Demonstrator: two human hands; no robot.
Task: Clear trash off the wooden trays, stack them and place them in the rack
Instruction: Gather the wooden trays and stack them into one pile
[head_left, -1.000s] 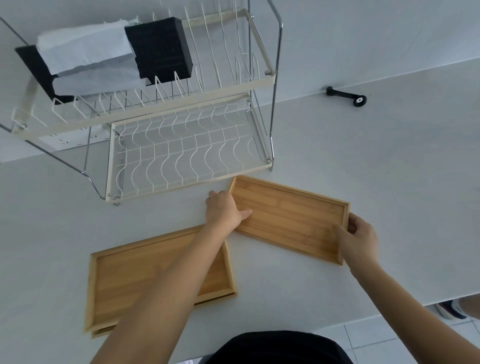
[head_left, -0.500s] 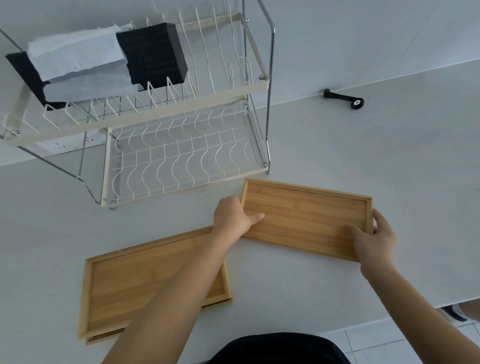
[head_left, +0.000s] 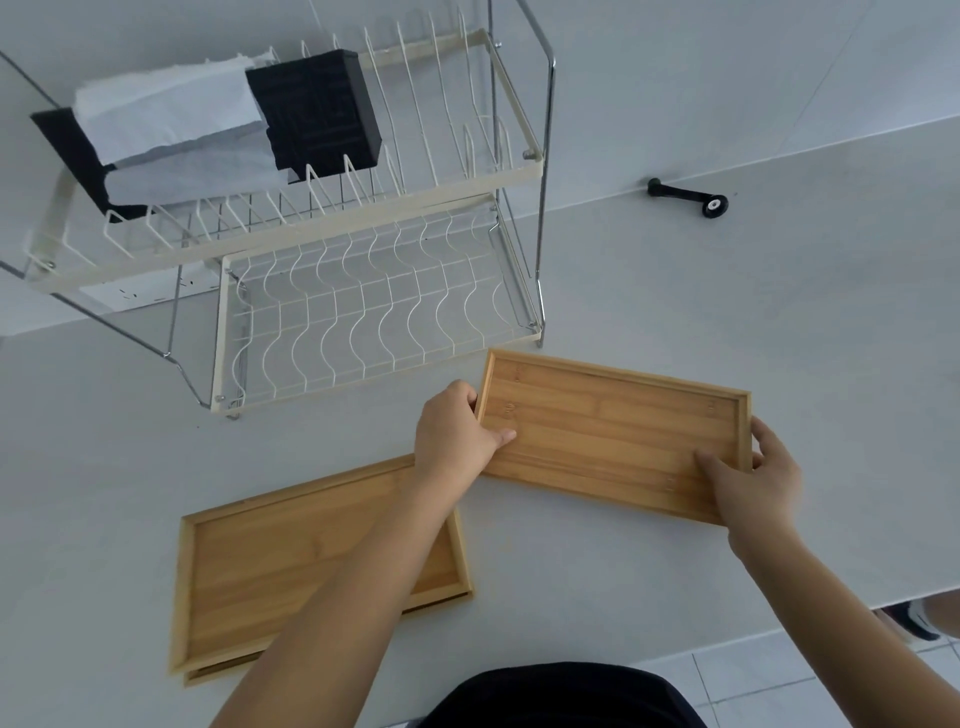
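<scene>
A: We're over a pale grey countertop (head_left: 727, 322); its front edge runs just right of our right hand (head_left: 753, 483), floor tiles below.

B: Both our hands clamp the smaller wooden tray (head_left: 613, 431) by its short ends, left hand (head_left: 457, 436) thumb on top. No trash on it that we can see.

A: It may be lifted slightly; we can't tell. If the grip slips, it could go over that edge.

B: Swinging it left, we could clip the dish rack (head_left: 374, 322) just behind.

A: The stacked trays (head_left: 291, 566) lie near-left under our forearm, apparently two, offset. Open counter lies between.
</scene>
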